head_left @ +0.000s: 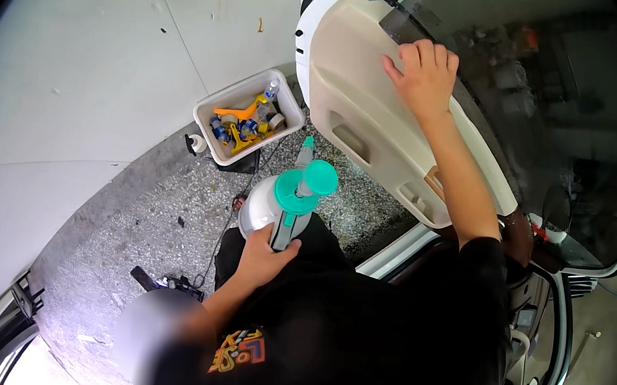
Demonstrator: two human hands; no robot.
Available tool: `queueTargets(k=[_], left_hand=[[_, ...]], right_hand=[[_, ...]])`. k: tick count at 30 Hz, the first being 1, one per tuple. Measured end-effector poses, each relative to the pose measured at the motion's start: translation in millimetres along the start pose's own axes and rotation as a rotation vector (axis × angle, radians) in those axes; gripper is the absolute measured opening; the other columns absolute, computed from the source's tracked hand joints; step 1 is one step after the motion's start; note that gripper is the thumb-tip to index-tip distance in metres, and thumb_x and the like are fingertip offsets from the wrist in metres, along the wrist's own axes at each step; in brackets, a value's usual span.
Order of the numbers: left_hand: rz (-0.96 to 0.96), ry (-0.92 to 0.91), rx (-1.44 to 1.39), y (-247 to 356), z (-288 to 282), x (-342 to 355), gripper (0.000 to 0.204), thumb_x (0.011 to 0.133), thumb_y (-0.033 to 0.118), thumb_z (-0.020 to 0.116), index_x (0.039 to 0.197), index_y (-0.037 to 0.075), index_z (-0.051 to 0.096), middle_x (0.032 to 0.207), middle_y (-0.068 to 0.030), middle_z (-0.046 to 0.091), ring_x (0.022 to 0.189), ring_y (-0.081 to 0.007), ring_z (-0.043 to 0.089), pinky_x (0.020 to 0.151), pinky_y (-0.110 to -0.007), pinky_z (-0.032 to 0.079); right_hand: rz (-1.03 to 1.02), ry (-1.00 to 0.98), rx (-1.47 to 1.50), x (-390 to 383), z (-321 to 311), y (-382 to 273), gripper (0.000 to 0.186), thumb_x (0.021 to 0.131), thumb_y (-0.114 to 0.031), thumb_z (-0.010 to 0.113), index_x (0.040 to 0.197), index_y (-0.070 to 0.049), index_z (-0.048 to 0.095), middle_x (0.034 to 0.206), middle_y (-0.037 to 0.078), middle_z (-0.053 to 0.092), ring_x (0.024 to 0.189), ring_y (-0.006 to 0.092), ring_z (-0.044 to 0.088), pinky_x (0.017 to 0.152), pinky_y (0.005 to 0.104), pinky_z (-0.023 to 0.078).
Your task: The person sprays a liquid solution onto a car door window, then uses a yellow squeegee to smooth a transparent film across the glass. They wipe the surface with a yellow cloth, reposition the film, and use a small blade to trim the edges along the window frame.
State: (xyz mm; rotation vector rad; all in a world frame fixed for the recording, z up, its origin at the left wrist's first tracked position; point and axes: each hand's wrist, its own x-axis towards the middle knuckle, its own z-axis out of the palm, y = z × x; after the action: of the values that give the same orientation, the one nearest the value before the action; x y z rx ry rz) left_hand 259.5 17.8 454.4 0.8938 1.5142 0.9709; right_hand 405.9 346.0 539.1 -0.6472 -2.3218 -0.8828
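My left hand (263, 255) is wrapped round the grey handle of a pump sprayer (296, 195). The sprayer has a white bottle, a teal collar, a round teal pump knob and a nozzle with a teal tip that points away from me. It is in front of my lap. My right hand (427, 76) reaches out to the beige inner panel of a car door (356, 66) and rests at its upper edge, beside the dark window glass (538, 106). Its thumb stands apart from the fingers, which are slightly bent, and nothing shows in it.
A white bin (206, 109) by the pale wall holds bottles, tape and orange and yellow tools. A small white bottle (195, 144) stands beside it. A cable (223, 240) runs over the speckled floor (158, 212) to dark items at the left. The car's sill (394, 252) is at the right.
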Motion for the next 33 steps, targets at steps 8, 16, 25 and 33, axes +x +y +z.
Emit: queueTargets(k=[8,16,25,33], left_hand=[[-0.234,0.012,-0.094,-20.5,-25.4,11.7,0.025,0.074,0.018,0.065,0.087,-0.003,0.059,0.073,-0.011,0.063,0.068,-0.0145,0.06,0.066,-0.028,0.046],[-0.181,-0.068,-0.027,-16.5,-31.8,18.7,0.026,0.074,0.019,0.064,0.086,-0.003,0.059,0.072,-0.0126,0.063,0.069,-0.0174,0.061,0.066,-0.03,0.046],[-0.02,-0.086,0.077,-27.9,-36.4,28.5,0.034,0.07,0.027,0.066,0.082,-0.004,0.057,0.072,-0.0217,0.06,0.071,-0.0337,0.06,0.066,-0.036,0.046],[0.444,-0.048,0.319,-45.1,-67.0,48.6,0.041,0.07,0.038,0.061,0.078,-0.002,0.058,0.058,-0.0181,0.052,0.055,-0.0342,0.053,0.056,-0.037,0.043]], right_hand=[[-0.132,-0.047,-0.246,-5.3,31.9,14.7,0.022,0.061,-0.015,0.064,0.068,-0.016,0.043,0.069,-0.001,0.041,0.067,0.0164,0.043,0.066,0.0311,0.032],[-0.232,-0.063,-0.174,-6.0,13.5,24.4,0.018,0.06,-0.01,0.058,0.067,-0.016,0.043,0.063,-0.002,0.039,0.062,0.0158,0.041,0.062,0.0294,0.031],[-0.386,-0.324,-0.286,99.9,-38.0,16.5,0.005,0.07,-0.014,0.063,0.073,-0.013,0.059,0.067,0.0,0.047,0.066,0.0162,0.049,0.061,0.0277,0.038],[-0.662,-0.763,-0.312,149.0,-24.3,17.1,0.012,0.071,-0.015,0.053,0.061,-0.009,0.057,0.075,0.007,0.053,0.075,0.0196,0.05,0.071,0.032,0.039]])
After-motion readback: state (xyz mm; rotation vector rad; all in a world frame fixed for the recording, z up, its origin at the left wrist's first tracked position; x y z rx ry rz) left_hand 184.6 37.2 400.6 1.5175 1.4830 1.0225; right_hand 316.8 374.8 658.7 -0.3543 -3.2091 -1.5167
